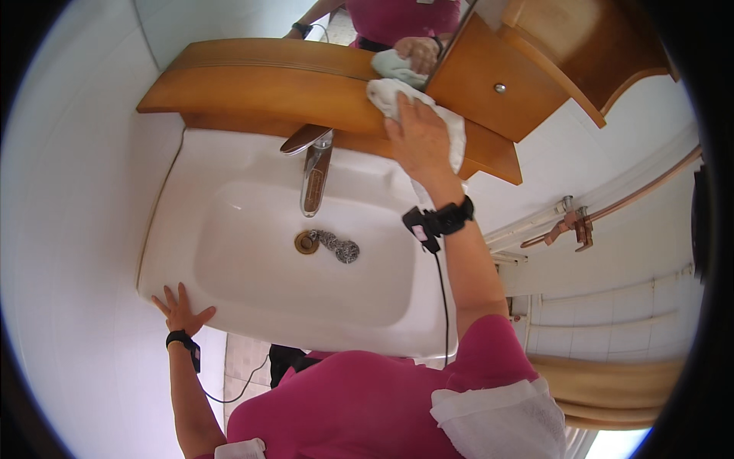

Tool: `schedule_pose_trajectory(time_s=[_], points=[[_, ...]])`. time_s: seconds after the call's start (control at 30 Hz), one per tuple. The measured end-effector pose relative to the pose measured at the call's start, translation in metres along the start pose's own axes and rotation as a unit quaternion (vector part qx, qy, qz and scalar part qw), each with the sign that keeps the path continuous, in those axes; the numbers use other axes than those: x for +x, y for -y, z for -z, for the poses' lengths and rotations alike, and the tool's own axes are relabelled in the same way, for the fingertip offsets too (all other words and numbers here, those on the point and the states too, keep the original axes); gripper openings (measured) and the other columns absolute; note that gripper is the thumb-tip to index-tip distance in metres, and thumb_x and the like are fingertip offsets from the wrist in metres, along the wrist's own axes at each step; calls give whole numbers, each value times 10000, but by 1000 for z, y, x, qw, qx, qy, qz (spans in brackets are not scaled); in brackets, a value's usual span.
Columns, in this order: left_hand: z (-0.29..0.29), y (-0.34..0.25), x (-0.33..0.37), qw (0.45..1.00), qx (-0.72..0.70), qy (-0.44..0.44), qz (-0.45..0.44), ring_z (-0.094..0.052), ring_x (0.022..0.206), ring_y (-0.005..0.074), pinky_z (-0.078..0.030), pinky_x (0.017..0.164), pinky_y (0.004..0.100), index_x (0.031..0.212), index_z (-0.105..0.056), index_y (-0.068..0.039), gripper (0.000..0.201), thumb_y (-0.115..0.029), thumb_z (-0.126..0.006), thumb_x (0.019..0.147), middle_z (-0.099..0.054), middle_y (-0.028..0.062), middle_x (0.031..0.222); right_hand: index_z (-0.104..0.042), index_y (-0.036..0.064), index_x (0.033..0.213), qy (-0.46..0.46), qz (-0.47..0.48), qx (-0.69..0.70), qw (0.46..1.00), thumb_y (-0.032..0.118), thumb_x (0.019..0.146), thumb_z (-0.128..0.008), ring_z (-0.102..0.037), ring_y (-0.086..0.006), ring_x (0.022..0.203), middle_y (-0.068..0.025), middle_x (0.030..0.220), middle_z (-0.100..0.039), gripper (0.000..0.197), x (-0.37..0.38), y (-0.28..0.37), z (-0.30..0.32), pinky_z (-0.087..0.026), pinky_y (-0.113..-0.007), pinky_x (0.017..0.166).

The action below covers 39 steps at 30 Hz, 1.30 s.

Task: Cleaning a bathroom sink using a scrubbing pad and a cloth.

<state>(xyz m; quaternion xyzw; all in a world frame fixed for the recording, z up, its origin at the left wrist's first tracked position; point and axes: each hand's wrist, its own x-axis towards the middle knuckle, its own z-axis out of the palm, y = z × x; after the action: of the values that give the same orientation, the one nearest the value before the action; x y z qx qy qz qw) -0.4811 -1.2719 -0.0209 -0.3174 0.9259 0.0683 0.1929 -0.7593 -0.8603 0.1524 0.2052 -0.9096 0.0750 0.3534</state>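
My right hand (423,144) presses a white cloth (456,131) onto the right part of a wooden shelf (267,86) under the mirror. Its fingers lie along the cloth, and the folds spread out beneath the palm and over the shelf's front edge. At the front left corner of a white washbasin (260,321), my left hand (183,312) rests on the rim with its fingers spread, holding nothing. Behind the bowl, a chrome faucet (315,182) stands between the two hands. A heaped silvery chain (342,249) lies beside the brass-coloured drain (306,242).
The mirror (229,23) reflects the cloth and a pink top. A wooden cabinet (489,80) with a round knob juts out right of my hand. Pipes with a valve (582,228) run along the right wall. From my right wristband hangs a black cable (443,298).
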Motion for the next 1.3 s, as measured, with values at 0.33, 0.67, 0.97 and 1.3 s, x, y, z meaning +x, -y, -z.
schedule_pose_trajectory(time_s=[0.33, 0.67, 0.97, 1.3], points=[[-3, -5, 4, 1000, 15, -7, -6, 188, 1306, 473, -335, 1008, 544, 1416, -217, -161, 1067, -565, -737, 576, -47, 174, 1486, -517, 80, 1138, 22, 11, 77, 997, 294, 828, -524, -511, -279, 1039, -151, 1057, -562, 378, 26, 4, -19, -386, -436, 840], [2, -5, 0, 1000, 4, 10, 0, 201, 1306, 464, -326, 1016, 536, 1416, -222, -146, 1077, -584, -729, 572, -33, 182, 1486, -594, 85, 843, 34, -133, -44, 990, 212, 789, -530, -588, -281, 792, -89, 764, -629, 152, -4, -25, 16, -420, -474, 705], [10, -10, 0, 999, 1, 40, -14, 209, 1283, 503, -180, 1082, 536, 1425, -180, -124, 1081, -614, -692, 607, -16, 231, 1472, -594, 102, 932, -48, -6, 67, 997, 241, 796, -532, -552, -255, 960, -72, 972, -607, 205, 19, 9, -22, -409, -434, 808], [7, -7, 0, 999, -13, 49, -5, 228, 1279, 498, -206, 1072, 536, 1426, -172, -127, 1075, -616, -688, 620, -3, 215, 1478, -596, 89, 966, 22, -228, -92, 969, 167, 727, -531, -607, -334, 813, -161, 850, -636, 259, -34, -107, 45, -467, -455, 744]])
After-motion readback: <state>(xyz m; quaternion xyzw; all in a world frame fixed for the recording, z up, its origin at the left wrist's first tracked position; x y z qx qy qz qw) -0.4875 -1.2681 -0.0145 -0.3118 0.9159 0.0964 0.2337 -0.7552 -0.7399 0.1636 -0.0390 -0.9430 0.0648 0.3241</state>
